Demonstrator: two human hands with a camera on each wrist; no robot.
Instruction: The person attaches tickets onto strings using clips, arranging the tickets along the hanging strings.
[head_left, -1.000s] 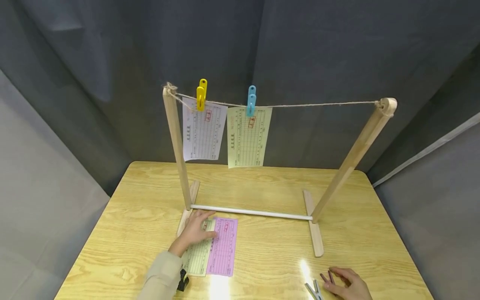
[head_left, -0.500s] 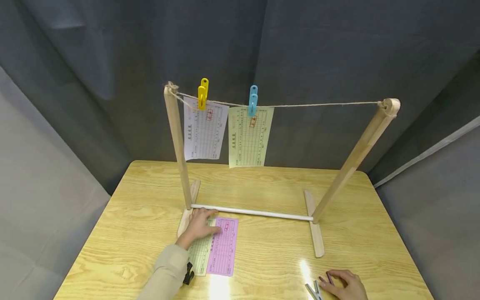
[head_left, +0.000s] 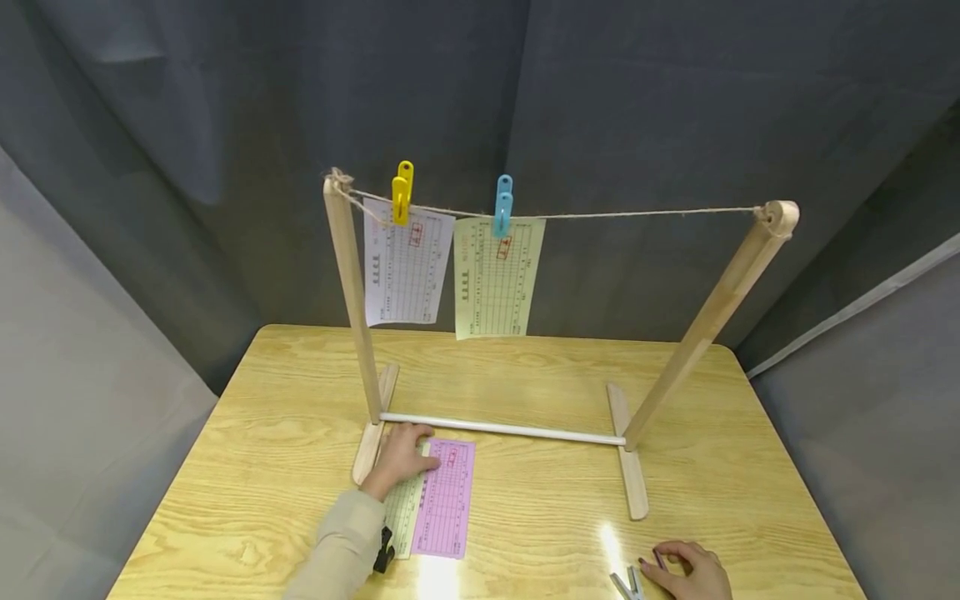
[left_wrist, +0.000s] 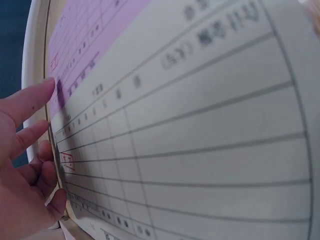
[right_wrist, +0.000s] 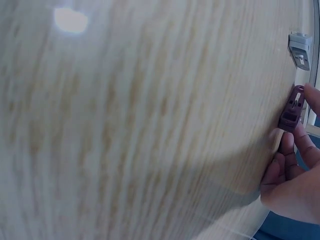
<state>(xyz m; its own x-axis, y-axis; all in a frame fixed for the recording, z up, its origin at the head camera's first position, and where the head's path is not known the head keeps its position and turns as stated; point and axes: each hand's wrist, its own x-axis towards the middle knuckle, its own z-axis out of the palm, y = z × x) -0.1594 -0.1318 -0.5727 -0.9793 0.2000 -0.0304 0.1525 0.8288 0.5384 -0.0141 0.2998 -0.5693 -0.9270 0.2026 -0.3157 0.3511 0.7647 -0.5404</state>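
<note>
My left hand (head_left: 411, 450) lies flat with straight fingers on a pale green sheet (head_left: 400, 518) that sits partly under a pink sheet (head_left: 444, 500) on the table. In the left wrist view its fingertips (left_wrist: 35, 95) press the edge of the pale sheet (left_wrist: 200, 140) beside the pink sheet (left_wrist: 95, 35). My right hand (head_left: 682, 565) is at the table's front right, fingers curled round a purple clothespin (head_left: 659, 557). The right wrist view shows the purple clothespin (right_wrist: 292, 110) pinched between finger and thumb. A grey clothespin (head_left: 628, 585) lies just left of it.
A wooden drying rack (head_left: 352, 317) stands mid-table with a string (head_left: 615, 214) across its top. A yellow peg (head_left: 402, 192) holds a white sheet (head_left: 405, 267), a blue peg (head_left: 503, 204) holds a pale green sheet (head_left: 495, 279). Grey curtains surround the table (head_left: 712, 392).
My right hand's fingers have curled in and taken hold of the purple clothespin. My left hand has stayed on the sheets, barely shifting.
</note>
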